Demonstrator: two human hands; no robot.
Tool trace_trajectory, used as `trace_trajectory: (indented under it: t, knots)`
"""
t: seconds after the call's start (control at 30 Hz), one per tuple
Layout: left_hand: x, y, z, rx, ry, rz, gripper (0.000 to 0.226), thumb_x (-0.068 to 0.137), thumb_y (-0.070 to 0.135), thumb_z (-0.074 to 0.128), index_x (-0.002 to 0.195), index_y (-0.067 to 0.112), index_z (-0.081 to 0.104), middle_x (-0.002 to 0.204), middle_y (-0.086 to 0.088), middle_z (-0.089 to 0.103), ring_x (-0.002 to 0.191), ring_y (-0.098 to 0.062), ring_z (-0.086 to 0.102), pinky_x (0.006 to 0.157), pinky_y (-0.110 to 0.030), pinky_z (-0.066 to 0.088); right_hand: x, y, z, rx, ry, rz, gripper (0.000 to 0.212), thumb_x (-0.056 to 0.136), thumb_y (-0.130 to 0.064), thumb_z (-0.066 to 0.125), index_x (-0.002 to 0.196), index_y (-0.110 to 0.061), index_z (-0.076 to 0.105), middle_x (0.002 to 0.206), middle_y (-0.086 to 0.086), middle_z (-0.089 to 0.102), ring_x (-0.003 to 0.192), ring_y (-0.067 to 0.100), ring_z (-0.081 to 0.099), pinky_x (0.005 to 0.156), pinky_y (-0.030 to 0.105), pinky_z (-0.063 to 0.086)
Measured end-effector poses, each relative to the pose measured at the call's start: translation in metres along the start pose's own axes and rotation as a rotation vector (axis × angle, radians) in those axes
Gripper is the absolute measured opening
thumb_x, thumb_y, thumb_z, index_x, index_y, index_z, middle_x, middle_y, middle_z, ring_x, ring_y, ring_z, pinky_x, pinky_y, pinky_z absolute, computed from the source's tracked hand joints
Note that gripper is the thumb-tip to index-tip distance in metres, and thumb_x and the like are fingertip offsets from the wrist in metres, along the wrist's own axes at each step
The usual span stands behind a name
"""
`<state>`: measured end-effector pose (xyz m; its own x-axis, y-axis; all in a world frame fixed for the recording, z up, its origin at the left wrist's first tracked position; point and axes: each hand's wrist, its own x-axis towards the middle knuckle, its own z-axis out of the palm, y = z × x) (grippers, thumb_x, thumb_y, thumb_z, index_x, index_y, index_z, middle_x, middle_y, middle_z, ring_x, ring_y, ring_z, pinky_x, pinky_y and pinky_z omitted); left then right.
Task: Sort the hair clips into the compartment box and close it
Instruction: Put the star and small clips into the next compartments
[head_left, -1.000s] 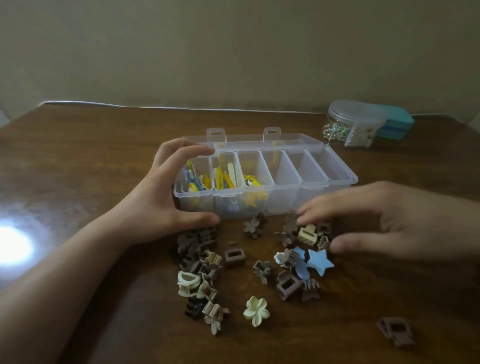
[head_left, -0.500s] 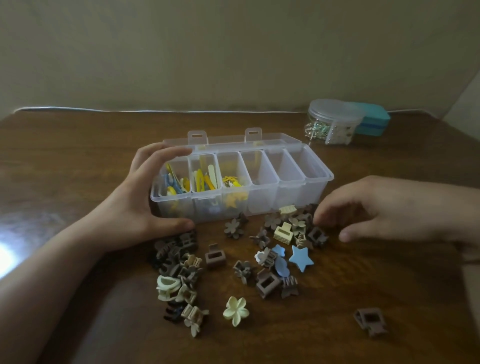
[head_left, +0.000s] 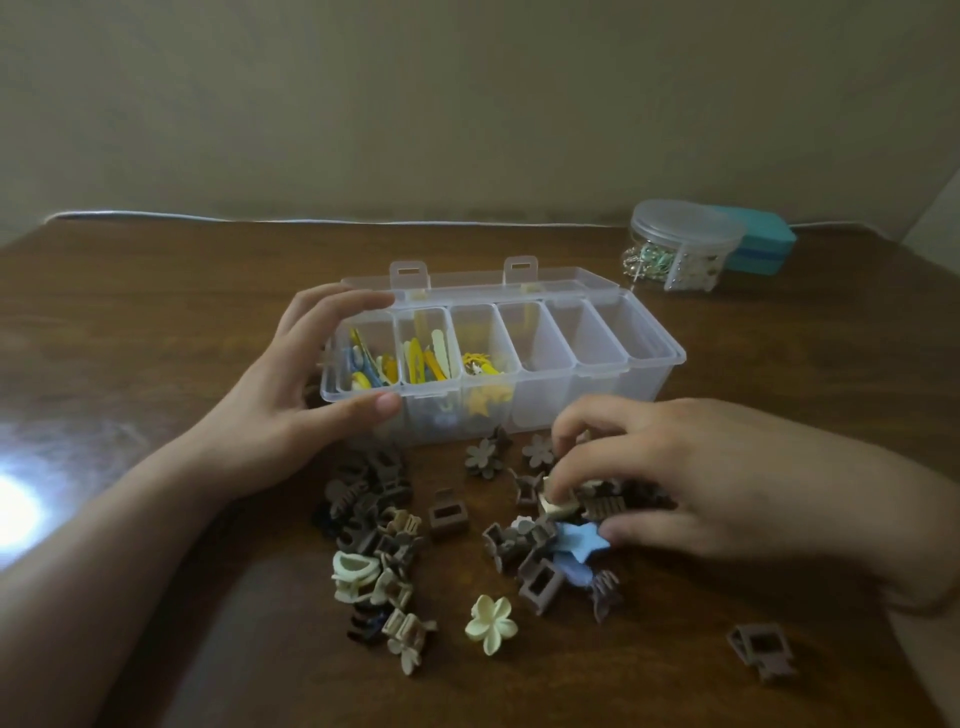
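Note:
A clear compartment box (head_left: 644, 358) stands open on the wooden table, its lid folded back. Its three left compartments hold yellow and blue clips; the others look bare. My left hand (head_left: 291, 410) grips the box's left end, fingers over the rim and thumb on the front wall. In front of the box lie two heaps of small hair clips: a brown and cream heap (head_left: 374, 540) and a heap with a blue star clip (head_left: 576, 540). My right hand (head_left: 675, 473) rests over the right heap, its fingertips pinching a cream clip (head_left: 556, 506). A cream flower clip (head_left: 491, 623) lies alone.
A clear round jar (head_left: 680, 249) of small items and a teal box (head_left: 763, 244) stand at the back right. One brown clip (head_left: 763, 649) lies apart at the front right. A bright glare (head_left: 15, 506) marks the table's left edge.
My right hand moved left and down onto the right heap, its fingers now curled on a cream clip. My left hand keeps its hold on the box.

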<state>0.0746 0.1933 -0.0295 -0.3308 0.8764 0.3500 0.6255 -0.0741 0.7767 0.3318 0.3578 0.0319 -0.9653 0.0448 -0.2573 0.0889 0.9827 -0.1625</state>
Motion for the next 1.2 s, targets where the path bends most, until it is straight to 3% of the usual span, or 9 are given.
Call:
trace_trajectory:
  t: [0.23, 0.37, 0.43, 0.57, 0.7, 0.8, 0.93, 1.07, 1.2]
  knots:
    - [0.000, 0.002, 0.000, -0.013, -0.006, 0.017, 0.083, 0.064, 0.082, 0.063, 0.137, 0.044, 0.047, 0.142, 0.022, 0.035, 0.128, 0.018, 0.037, 0.088, -0.001, 0.041, -0.004, 0.001, -0.001, -0.099, 0.144, -0.090, 0.020, 0.084, -0.056, 0.052, 0.103, -0.052, 0.047, 0.125, -0.035, 0.028, 0.106, -0.006, 0.042, 0.086, 0.025, 0.048]
    - [0.000, 0.001, -0.001, -0.006, -0.009, 0.014, 0.084, 0.064, 0.084, 0.061, 0.137, 0.044, 0.047, 0.142, 0.022, 0.035, 0.130, 0.015, 0.036, 0.091, -0.001, 0.040, -0.005, 0.000, 0.000, -0.088, 0.086, -0.184, 0.044, 0.082, -0.045, 0.065, 0.118, -0.057, 0.043, 0.126, -0.035, 0.029, 0.117, -0.006, 0.032, 0.092, 0.024, 0.041]
    - [0.000, 0.002, -0.001, -0.007, -0.011, 0.015, 0.085, 0.064, 0.084, 0.061, 0.137, 0.043, 0.046, 0.142, 0.021, 0.035, 0.130, 0.015, 0.036, 0.091, -0.001, 0.040, -0.002, -0.001, 0.005, -0.123, 0.090, -0.222, 0.045, 0.081, -0.045, 0.066, 0.119, -0.057, 0.044, 0.123, -0.034, 0.031, 0.115, -0.004, 0.030, 0.089, 0.026, 0.042]
    - [0.000, 0.001, 0.000, 0.000, -0.013, 0.014, 0.084, 0.064, 0.084, 0.061, 0.137, 0.045, 0.046, 0.142, 0.022, 0.034, 0.128, 0.019, 0.035, 0.090, 0.000, 0.039, 0.004, 0.003, 0.012, -0.193, 0.183, -0.212, 0.030, 0.073, -0.043, 0.073, 0.097, -0.047, 0.056, 0.112, -0.027, 0.041, 0.107, 0.001, 0.036, 0.075, 0.029, 0.049]
    - [0.000, -0.001, -0.001, 0.009, -0.019, 0.001, 0.082, 0.064, 0.083, 0.061, 0.137, 0.048, 0.046, 0.143, 0.023, 0.033, 0.131, 0.016, 0.034, 0.091, 0.000, 0.040, 0.005, 0.008, 0.010, -0.168, 0.204, -0.232, 0.019, 0.077, -0.047, 0.056, 0.096, -0.046, 0.057, 0.112, -0.029, 0.044, 0.110, 0.000, 0.037, 0.079, 0.025, 0.046]
    - [-0.001, -0.001, -0.001, 0.015, -0.023, -0.002, 0.082, 0.064, 0.083, 0.061, 0.137, 0.049, 0.045, 0.143, 0.023, 0.032, 0.132, 0.016, 0.033, 0.092, 0.000, 0.039, 0.000, 0.014, 0.004, -0.041, 0.231, -0.206, 0.020, 0.082, -0.045, 0.047, 0.101, -0.048, 0.052, 0.105, -0.029, 0.051, 0.105, 0.000, 0.049, 0.080, 0.027, 0.049]
    - [0.000, -0.002, -0.002, 0.007, -0.026, 0.000, 0.079, 0.065, 0.083, 0.061, 0.135, 0.051, 0.046, 0.142, 0.023, 0.033, 0.133, 0.013, 0.034, 0.095, -0.002, 0.039, -0.006, 0.019, -0.001, 0.067, 0.404, -0.157, 0.024, 0.086, -0.039, 0.049, 0.108, -0.043, 0.055, 0.092, -0.022, 0.062, 0.086, 0.000, 0.060, 0.068, 0.030, 0.054]
    - [0.000, -0.002, -0.001, 0.005, -0.025, 0.005, 0.079, 0.066, 0.082, 0.062, 0.136, 0.049, 0.046, 0.142, 0.024, 0.033, 0.131, 0.015, 0.034, 0.094, -0.002, 0.039, -0.004, 0.016, 0.001, 0.078, 0.528, -0.191, 0.024, 0.086, -0.032, 0.056, 0.109, -0.037, 0.062, 0.088, -0.016, 0.066, 0.080, 0.003, 0.063, 0.064, 0.031, 0.053]
    - [0.001, -0.002, -0.001, 0.007, -0.025, 0.006, 0.077, 0.067, 0.078, 0.063, 0.137, 0.048, 0.046, 0.142, 0.023, 0.033, 0.133, 0.014, 0.034, 0.096, -0.002, 0.038, 0.015, 0.008, 0.002, 0.220, 0.852, -0.207, 0.022, 0.087, -0.022, 0.059, 0.108, -0.020, 0.066, 0.091, -0.008, 0.068, 0.082, 0.003, 0.062, 0.069, 0.019, 0.051]
